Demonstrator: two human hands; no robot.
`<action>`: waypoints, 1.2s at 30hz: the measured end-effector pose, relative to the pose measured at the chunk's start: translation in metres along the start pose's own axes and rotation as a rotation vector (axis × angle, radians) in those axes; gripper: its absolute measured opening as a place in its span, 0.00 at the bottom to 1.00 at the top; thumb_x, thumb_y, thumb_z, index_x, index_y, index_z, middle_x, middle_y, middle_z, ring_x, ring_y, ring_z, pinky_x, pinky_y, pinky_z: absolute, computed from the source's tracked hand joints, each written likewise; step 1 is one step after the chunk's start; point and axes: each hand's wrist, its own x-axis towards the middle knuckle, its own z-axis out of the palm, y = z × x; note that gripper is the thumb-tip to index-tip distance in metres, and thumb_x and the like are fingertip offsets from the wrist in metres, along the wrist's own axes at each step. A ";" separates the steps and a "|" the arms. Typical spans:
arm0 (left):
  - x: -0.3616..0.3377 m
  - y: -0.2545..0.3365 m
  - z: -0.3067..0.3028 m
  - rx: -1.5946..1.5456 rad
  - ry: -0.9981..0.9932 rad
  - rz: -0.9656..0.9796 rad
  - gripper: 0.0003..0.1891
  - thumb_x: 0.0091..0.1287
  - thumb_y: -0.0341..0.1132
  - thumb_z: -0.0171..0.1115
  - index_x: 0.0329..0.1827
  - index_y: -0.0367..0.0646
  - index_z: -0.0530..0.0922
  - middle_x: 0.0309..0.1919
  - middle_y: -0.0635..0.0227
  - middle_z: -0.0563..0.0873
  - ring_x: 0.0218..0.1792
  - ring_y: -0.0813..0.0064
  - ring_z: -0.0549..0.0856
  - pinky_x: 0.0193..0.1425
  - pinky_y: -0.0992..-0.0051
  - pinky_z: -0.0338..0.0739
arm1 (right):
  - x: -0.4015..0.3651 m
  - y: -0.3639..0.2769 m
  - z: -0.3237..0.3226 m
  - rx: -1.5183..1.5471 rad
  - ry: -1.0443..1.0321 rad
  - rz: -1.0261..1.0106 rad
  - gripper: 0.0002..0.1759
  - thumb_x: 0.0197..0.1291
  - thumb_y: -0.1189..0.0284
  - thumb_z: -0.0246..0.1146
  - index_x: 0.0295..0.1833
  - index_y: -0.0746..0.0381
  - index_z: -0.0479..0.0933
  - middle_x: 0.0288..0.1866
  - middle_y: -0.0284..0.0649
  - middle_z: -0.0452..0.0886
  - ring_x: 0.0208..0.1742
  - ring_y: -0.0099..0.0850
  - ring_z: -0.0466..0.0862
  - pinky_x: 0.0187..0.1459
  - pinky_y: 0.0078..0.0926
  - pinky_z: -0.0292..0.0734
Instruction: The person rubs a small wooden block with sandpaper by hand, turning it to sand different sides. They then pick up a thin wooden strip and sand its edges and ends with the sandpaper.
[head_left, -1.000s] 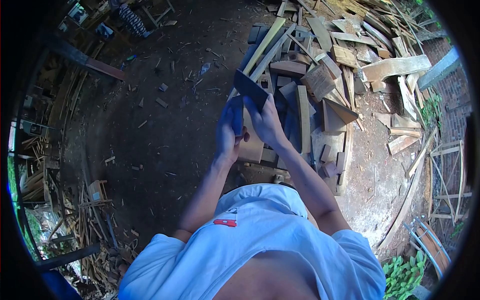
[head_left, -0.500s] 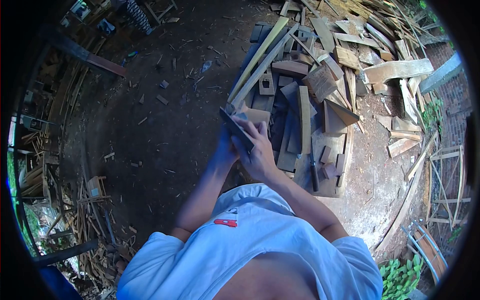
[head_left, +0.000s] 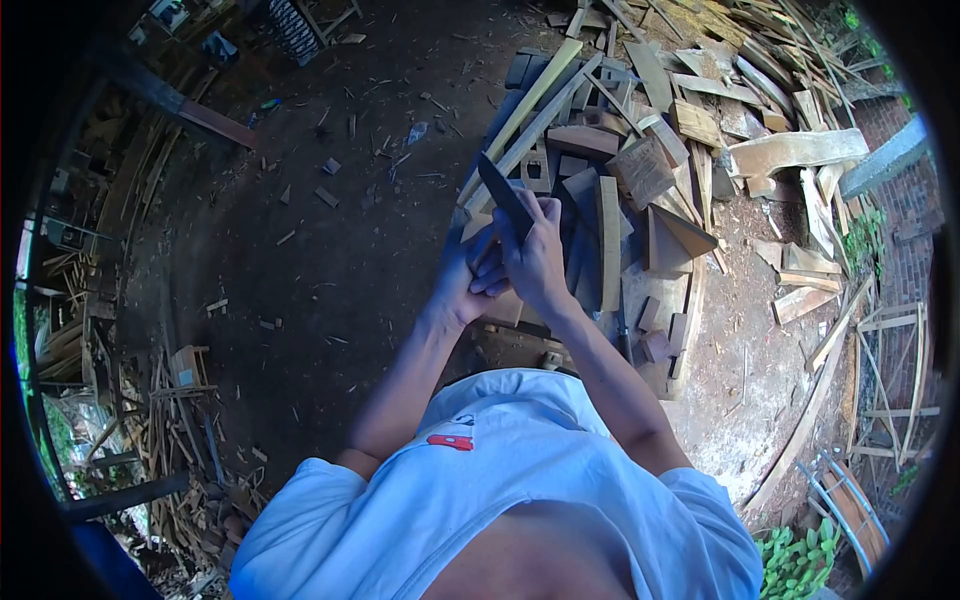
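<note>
My right hand (head_left: 540, 255) is closed around a dark, flat, blade-like strip (head_left: 503, 194), whose long end points up and to the left. Just below and to the left, my left hand (head_left: 464, 288) has its fingers curled inward, close against the right hand. Whether anything sits inside those left fingers is hidden. Under both hands lies the wooden bench (head_left: 655, 375), covered with offcuts. A mortised wood block (head_left: 535, 170) lies beyond the strip, and a curved board (head_left: 609, 245) rests to the right of my right hand.
Long strips of wood (head_left: 530, 105) lean along the bench's left side. A dark-handled tool (head_left: 625, 335) lies near its front. Scrap timber (head_left: 795, 150) is heaped at the upper right. Chips litter the dark floor (head_left: 330, 250) on the left, beside a post (head_left: 215, 122).
The dark strip has swung up and to the right with my right hand, its tip turned more upward. My left hand has come off the strip's far end and curled below it.
</note>
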 end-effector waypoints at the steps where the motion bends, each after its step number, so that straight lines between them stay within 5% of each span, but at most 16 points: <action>1: 0.016 -0.004 0.026 0.004 -0.008 -0.003 0.23 0.75 0.49 0.44 0.63 0.43 0.69 0.43 0.64 0.83 0.36 0.80 0.84 0.38 0.76 0.83 | -0.002 -0.007 -0.003 -0.218 0.042 -0.140 0.20 0.61 0.73 0.59 0.60 0.60 0.75 0.54 0.41 0.78 0.48 0.42 0.70 0.53 0.37 0.69; 3: 0.061 -0.019 0.104 0.437 1.359 0.208 0.20 0.75 0.48 0.44 0.57 0.44 0.75 0.28 0.76 0.81 0.18 0.87 0.78 0.21 0.82 0.76 | -0.027 -0.017 0.005 -0.256 -0.042 -0.317 0.25 0.58 0.72 0.60 0.63 0.57 0.74 0.58 0.38 0.77 0.46 0.41 0.71 0.52 0.33 0.70; 5: 0.039 -0.017 0.065 0.502 1.313 0.289 0.20 0.75 0.48 0.44 0.55 0.44 0.77 0.20 0.83 0.76 0.10 0.91 0.68 0.12 0.85 0.66 | -0.034 -0.021 0.006 -0.226 -0.088 -0.346 0.26 0.57 0.72 0.61 0.64 0.57 0.74 0.58 0.38 0.77 0.46 0.41 0.71 0.53 0.33 0.70; 7: 0.018 -0.007 0.061 0.515 1.087 -0.005 0.19 0.75 0.48 0.43 0.51 0.44 0.77 0.19 0.82 0.76 0.10 0.89 0.70 0.13 0.85 0.67 | -0.019 -0.012 -0.002 -0.270 -0.006 -0.366 0.26 0.57 0.72 0.61 0.64 0.57 0.73 0.58 0.37 0.77 0.46 0.41 0.70 0.53 0.33 0.70; 9: 0.008 -0.008 0.049 0.305 0.791 -0.002 0.17 0.75 0.47 0.43 0.43 0.46 0.77 0.14 0.82 0.72 0.08 0.89 0.68 0.11 0.85 0.66 | -0.002 0.000 -0.004 0.138 -0.048 0.170 0.25 0.58 0.73 0.59 0.64 0.59 0.73 0.58 0.38 0.77 0.48 0.42 0.70 0.53 0.33 0.69; 11: 0.014 -0.008 0.050 0.326 0.833 0.037 0.16 0.75 0.46 0.43 0.38 0.49 0.76 0.12 0.82 0.70 0.07 0.89 0.67 0.11 0.84 0.66 | -0.004 0.001 -0.005 -0.283 0.054 -0.272 0.26 0.57 0.73 0.59 0.64 0.59 0.73 0.60 0.38 0.76 0.48 0.41 0.70 0.54 0.33 0.69; 15: 0.094 -0.027 0.129 0.363 1.510 0.290 0.14 0.74 0.45 0.46 0.38 0.48 0.76 0.11 0.84 0.68 0.08 0.90 0.69 0.13 0.86 0.67 | -0.028 -0.020 -0.001 -0.244 -0.107 -0.365 0.29 0.54 0.72 0.62 0.65 0.60 0.72 0.62 0.38 0.75 0.49 0.41 0.71 0.56 0.34 0.67; 16: 0.049 -0.010 0.087 0.403 1.156 0.059 0.15 0.74 0.46 0.47 0.43 0.45 0.77 0.18 0.80 0.77 0.12 0.90 0.74 0.17 0.85 0.72 | -0.018 -0.015 -0.009 -0.262 -0.066 -0.370 0.29 0.54 0.73 0.62 0.65 0.60 0.72 0.62 0.38 0.75 0.49 0.41 0.71 0.56 0.34 0.68; 17: 0.020 -0.009 0.045 0.398 1.168 0.055 0.15 0.74 0.46 0.47 0.43 0.45 0.77 0.18 0.80 0.77 0.12 0.90 0.74 0.17 0.85 0.72 | -0.011 -0.011 -0.013 -0.275 -0.027 -0.366 0.30 0.53 0.73 0.62 0.65 0.60 0.72 0.62 0.38 0.75 0.49 0.41 0.71 0.56 0.34 0.68; 19: 0.006 -0.001 0.001 0.114 0.014 -0.036 0.24 0.76 0.46 0.43 0.68 0.42 0.65 0.46 0.68 0.81 0.28 0.89 0.80 0.25 0.86 0.76 | -0.003 -0.001 -0.013 0.002 -0.013 -0.073 0.31 0.51 0.75 0.63 0.65 0.60 0.72 0.61 0.38 0.75 0.49 0.42 0.70 0.56 0.35 0.68; 21: 0.023 -0.005 0.029 0.157 0.089 -0.046 0.20 0.76 0.47 0.43 0.59 0.43 0.73 0.42 0.68 0.82 0.26 0.89 0.80 0.22 0.84 0.74 | -0.005 0.005 -0.009 -0.283 0.059 -0.288 0.31 0.51 0.75 0.62 0.65 0.60 0.72 0.60 0.39 0.76 0.48 0.42 0.71 0.56 0.35 0.68; 23: 0.066 -0.024 0.096 0.426 1.343 0.272 0.16 0.76 0.47 0.44 0.43 0.46 0.74 0.22 0.77 0.77 0.13 0.88 0.71 0.17 0.84 0.65 | -0.034 -0.021 -0.001 -0.262 -0.085 -0.376 0.31 0.50 0.76 0.62 0.64 0.60 0.73 0.60 0.39 0.76 0.48 0.41 0.72 0.56 0.35 0.68; 24: 0.080 -0.022 0.116 0.364 1.438 0.227 0.15 0.76 0.46 0.42 0.46 0.46 0.73 0.14 0.81 0.67 0.07 0.88 0.62 0.18 0.84 0.61 | -0.033 -0.019 -0.001 -0.257 -0.095 -0.383 0.30 0.51 0.75 0.62 0.64 0.60 0.73 0.60 0.39 0.76 0.48 0.41 0.71 0.56 0.34 0.68; 25: 0.066 -0.015 0.098 0.363 1.437 0.228 0.15 0.76 0.46 0.42 0.46 0.46 0.73 0.14 0.81 0.67 0.07 0.88 0.62 0.18 0.84 0.61 | -0.029 -0.014 -0.004 -0.256 -0.103 -0.390 0.29 0.52 0.75 0.62 0.64 0.59 0.73 0.60 0.39 0.76 0.48 0.41 0.71 0.55 0.33 0.68; 27: 0.009 -0.007 0.055 0.292 0.823 -0.012 0.20 0.77 0.42 0.38 0.67 0.44 0.65 0.15 0.80 0.67 0.08 0.88 0.62 0.20 0.84 0.63 | -0.001 0.010 -0.008 -0.273 0.054 -0.279 0.24 0.57 0.74 0.60 0.61 0.60 0.75 0.57 0.40 0.77 0.48 0.41 0.71 0.53 0.33 0.68; 36: 0.017 -0.003 0.084 0.153 0.825 -0.103 0.20 0.75 0.33 0.34 0.66 0.40 0.66 0.13 0.79 0.61 0.07 0.88 0.56 0.15 0.84 0.57 | 0.005 0.033 -0.041 0.436 -0.046 0.437 0.22 0.67 0.57 0.59 0.54 0.64 0.76 0.40 0.34 0.79 0.41 0.27 0.73 0.47 0.27 0.69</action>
